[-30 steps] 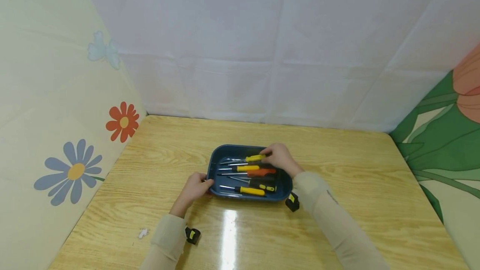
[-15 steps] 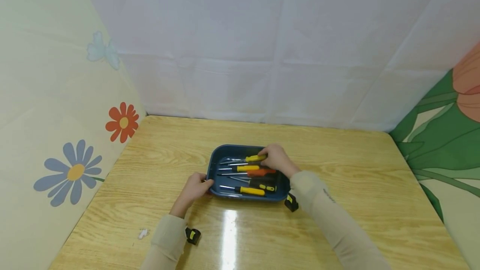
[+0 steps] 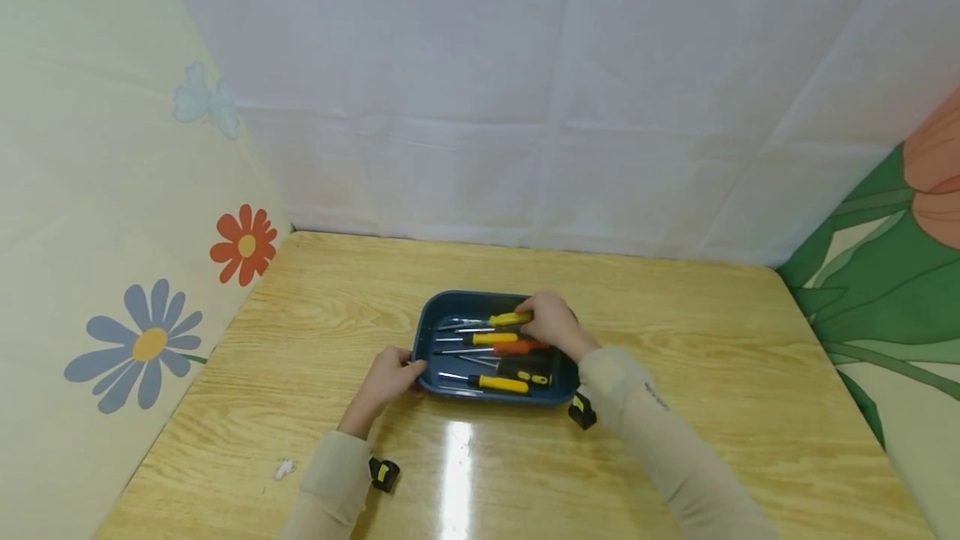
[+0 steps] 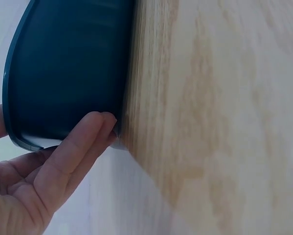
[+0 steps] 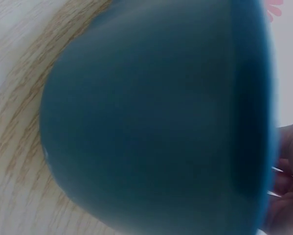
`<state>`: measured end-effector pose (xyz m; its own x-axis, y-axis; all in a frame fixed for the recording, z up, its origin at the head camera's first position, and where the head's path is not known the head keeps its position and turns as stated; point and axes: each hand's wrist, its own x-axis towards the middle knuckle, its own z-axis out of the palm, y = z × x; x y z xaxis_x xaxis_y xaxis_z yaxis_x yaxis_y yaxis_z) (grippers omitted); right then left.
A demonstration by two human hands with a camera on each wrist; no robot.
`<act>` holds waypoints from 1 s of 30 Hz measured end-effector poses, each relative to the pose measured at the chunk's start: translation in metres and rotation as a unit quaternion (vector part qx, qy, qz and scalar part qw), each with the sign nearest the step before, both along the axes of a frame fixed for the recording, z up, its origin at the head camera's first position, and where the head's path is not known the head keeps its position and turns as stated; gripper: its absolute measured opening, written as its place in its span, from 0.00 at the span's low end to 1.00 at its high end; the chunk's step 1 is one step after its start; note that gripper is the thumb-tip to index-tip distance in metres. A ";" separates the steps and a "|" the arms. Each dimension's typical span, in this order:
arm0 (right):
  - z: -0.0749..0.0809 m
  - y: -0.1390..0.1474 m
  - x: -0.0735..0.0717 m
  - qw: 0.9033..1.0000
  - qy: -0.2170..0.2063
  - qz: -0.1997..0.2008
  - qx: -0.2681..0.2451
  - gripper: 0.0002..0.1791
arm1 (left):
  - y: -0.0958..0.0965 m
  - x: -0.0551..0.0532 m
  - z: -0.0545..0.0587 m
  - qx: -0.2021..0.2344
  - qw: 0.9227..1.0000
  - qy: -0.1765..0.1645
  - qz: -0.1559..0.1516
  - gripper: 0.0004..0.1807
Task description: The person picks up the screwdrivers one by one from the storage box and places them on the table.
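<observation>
A dark blue plastic tray (image 3: 448,304) sits on the wooden table, holding several screwdrivers laid side by side. My left hand (image 3: 387,376) grips its left front corner; the left wrist view has fingertips on the outer wall (image 4: 63,73) and the thumb over at the rim. Inside the tray, toward the back, my right hand (image 3: 555,325) pinches the yellow handle of a screwdriver (image 3: 504,319), whose shaft points left. In front of that lie a yellow-handled screwdriver (image 3: 491,339), a red-handled one (image 3: 512,347), dark handles (image 3: 517,368) and another yellow-handled one (image 3: 501,384). The tray wall hides most of my right hand in the right wrist view.
A black wrist camera mount (image 3: 385,474) hangs under each wrist. A small white scrap (image 3: 284,468) lies on the table (image 3: 712,373) at front left. A white cloth (image 3: 465,107) hangs behind, with flower-printed panels (image 3: 135,190) at the sides.
My right hand has shifted slightly left and nearer within the tray, still on the yellow handle. The tray and left hand have stayed in place.
</observation>
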<state>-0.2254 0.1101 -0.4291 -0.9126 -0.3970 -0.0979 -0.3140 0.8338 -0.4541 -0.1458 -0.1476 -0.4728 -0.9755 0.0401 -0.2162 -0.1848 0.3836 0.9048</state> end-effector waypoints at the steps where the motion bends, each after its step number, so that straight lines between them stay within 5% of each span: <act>1: 0.000 0.000 0.000 1.000 0.001 0.002 0.003 0.16 | 0.000 0.000 0.000 0.002 1.000 0.000 0.000 0.09; 20: -0.008 -0.004 0.004 0.999 0.029 0.009 0.035 0.12 | 0.002 0.000 -0.001 0.009 1.000 -0.001 0.000 0.10; 30: -0.013 0.002 0.002 0.999 0.042 0.023 -0.002 0.10 | 0.001 -0.001 -0.002 0.004 1.000 -0.001 0.003 0.10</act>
